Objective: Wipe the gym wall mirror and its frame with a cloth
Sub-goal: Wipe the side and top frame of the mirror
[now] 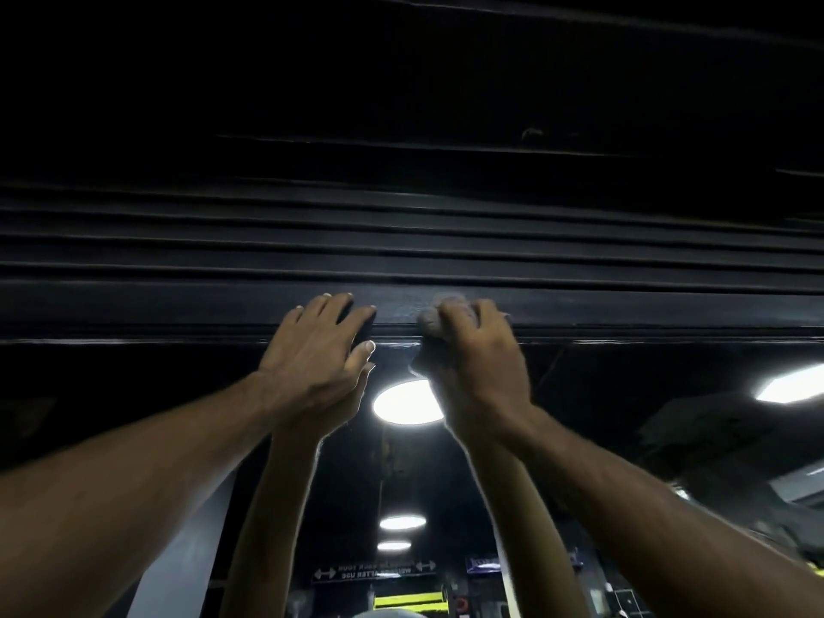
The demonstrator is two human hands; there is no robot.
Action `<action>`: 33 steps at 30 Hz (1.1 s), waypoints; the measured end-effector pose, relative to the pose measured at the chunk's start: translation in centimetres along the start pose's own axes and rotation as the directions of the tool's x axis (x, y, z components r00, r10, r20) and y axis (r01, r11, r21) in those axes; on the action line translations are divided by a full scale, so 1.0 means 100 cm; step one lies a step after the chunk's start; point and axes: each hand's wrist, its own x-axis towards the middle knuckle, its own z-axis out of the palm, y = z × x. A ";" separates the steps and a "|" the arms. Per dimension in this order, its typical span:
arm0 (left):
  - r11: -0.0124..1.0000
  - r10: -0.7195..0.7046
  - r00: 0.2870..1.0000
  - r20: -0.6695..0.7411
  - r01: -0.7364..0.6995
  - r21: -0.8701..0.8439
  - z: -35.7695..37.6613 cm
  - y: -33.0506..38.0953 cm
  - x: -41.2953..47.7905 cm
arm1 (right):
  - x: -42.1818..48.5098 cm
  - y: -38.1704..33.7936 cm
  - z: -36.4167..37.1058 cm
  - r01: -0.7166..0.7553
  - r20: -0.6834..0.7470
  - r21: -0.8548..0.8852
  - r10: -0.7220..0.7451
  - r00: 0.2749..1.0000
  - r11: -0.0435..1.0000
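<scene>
The wall mirror (624, 394) fills the lower half of the view, with its black ridged top frame (178, 301) running straight across above it. My left hand (316, 350) lies with straight fingers flat on the frame's lower edge. Just to its right, my right hand (477, 354) grips a bunched grey cloth (430, 321) and presses it against the same frame strip. Most of the cloth is hidden inside the fist. Both arms reach upward, and their reflections show in the glass below.
The glass reflects round ceiling lights (408, 401), a hexagonal light (789, 383) at right, a mirrored sign (374, 570) and yellow-black gym gear (408, 606) at the bottom. Dark wall panels (401, 104) rise above the frame.
</scene>
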 end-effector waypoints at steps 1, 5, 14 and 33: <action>1.000 -0.005 1.000 0.005 0.005 0.000 -0.001 -0.004 0.000 | 0.005 -0.008 0.004 0.054 0.023 0.010 -0.054 0.998 0.998; 0.998 -0.066 0.998 0.017 0.066 -0.001 -0.007 -0.028 0.000 | 0.052 -0.014 0.007 -0.019 -0.140 -0.069 0.009 0.990 0.997; 0.997 -0.072 0.997 0.019 0.072 0.013 -0.009 -0.073 -0.018 | 0.056 -0.053 0.032 0.245 0.157 -0.007 -0.241 0.958 0.969; 0.994 -0.107 0.992 0.063 0.107 0.006 -0.024 -0.128 -0.040 | 0.084 -0.092 0.043 -0.322 -0.124 -0.072 0.312 0.942 0.944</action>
